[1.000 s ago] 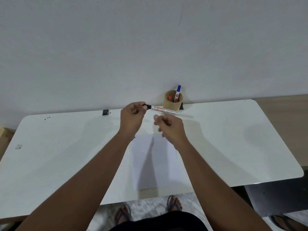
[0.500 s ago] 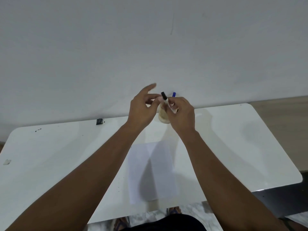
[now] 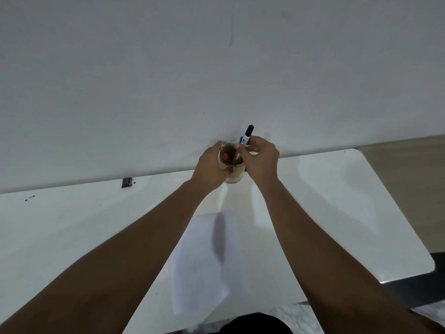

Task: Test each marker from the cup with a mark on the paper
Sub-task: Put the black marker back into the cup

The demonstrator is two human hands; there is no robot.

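Note:
A brown round cup (image 3: 233, 177) stands at the table's far edge by the wall. My left hand (image 3: 210, 166) is wrapped around its left side. My right hand (image 3: 260, 160) pinches a white marker with a black cap (image 3: 248, 133), held upright with its lower end in the cup's mouth. Inside the cup I see a red-capped marker (image 3: 225, 156), and a blue cap (image 3: 241, 139) peeks out behind the black one. The white paper (image 3: 204, 266) lies flat between my forearms, near the front edge.
The white table (image 3: 337, 203) runs against a pale wall. A small black object (image 3: 127, 182) sits at the back left edge, with dark specks (image 3: 30, 198) further left. A dark chair seat (image 3: 414, 285) shows beyond the right corner.
The marker was held level between both hands over the table, then capped. Both hands have moved back to the cup; the left now grips the cup and the right holds the marker upright in it.

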